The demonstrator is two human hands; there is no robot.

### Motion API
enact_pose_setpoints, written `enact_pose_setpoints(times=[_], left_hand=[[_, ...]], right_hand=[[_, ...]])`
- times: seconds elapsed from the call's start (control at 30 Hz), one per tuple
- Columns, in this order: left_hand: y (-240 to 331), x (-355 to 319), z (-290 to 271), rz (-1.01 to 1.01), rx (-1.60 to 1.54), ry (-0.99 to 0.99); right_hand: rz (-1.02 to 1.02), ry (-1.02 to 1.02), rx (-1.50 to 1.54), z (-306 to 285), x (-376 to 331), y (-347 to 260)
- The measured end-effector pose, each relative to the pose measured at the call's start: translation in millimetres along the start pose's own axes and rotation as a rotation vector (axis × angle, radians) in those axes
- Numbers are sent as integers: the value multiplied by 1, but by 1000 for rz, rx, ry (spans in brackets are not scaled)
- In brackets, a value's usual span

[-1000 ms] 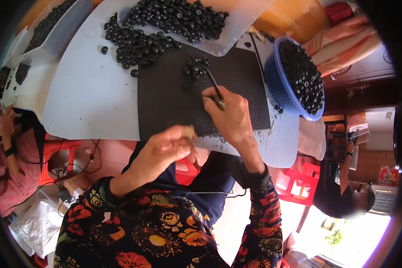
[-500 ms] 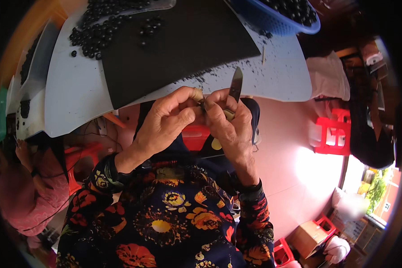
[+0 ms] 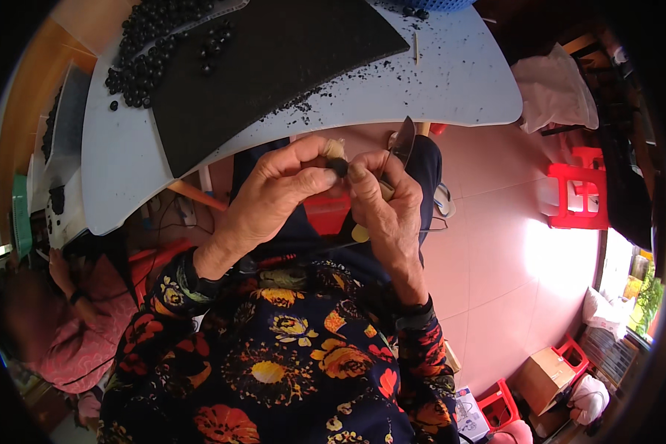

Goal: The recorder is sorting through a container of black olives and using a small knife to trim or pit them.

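Note:
My left hand (image 3: 266, 189) pinches a small dark round piece (image 3: 339, 166) between thumb and forefinger. That forefinger has a pale wrap (image 3: 334, 148) round its tip. Close beside it, my right hand (image 3: 389, 203) is closed round a small knife (image 3: 402, 140), its blade pointing up and away from me. The right thumb is right by the dark piece; whether it touches cannot be made out. Both hands are over my lap, just before the table edge. Many black round pieces (image 3: 142, 70) like the held one are heaped at the table's far left.
A dark mat (image 3: 274, 63) covers much of the pale table (image 3: 451, 89), with black scraps (image 3: 303, 103) along its near edge. A blue basket (image 3: 440, 4) stands at the far right. Another person (image 3: 89, 325) sits at left. Red stools (image 3: 576, 196) and a cardboard box (image 3: 544, 377) are at right.
The view has shifted, so the table sits higher in it. My thumbs have drawn slightly apart, and the dark piece shows more plainly in my left fingers. The knife stays in my right hand.

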State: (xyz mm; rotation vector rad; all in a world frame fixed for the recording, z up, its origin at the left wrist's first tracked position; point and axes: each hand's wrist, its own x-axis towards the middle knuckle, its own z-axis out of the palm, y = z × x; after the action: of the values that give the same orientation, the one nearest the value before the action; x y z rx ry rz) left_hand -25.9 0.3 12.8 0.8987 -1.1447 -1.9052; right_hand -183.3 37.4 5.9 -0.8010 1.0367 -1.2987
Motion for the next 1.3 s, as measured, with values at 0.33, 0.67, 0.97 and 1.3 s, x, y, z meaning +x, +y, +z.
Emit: enact_pose_setpoints(times=[0.33,0.67,0.97,1.3], left_hand=[[-10,1,2,-21,105,-36],[-14,3,-2,-68,-108,-151],[-13,2,-2,-86,-77,-157],[-13,1,-1,-104,-101,-144]], right_hand=[[18,72,-209,-18,-11,17],[-513,158,-795,-13,-15,38],[-513,145,-940,-14,-18,37],[-500,130,-946,-15,-19,34]])
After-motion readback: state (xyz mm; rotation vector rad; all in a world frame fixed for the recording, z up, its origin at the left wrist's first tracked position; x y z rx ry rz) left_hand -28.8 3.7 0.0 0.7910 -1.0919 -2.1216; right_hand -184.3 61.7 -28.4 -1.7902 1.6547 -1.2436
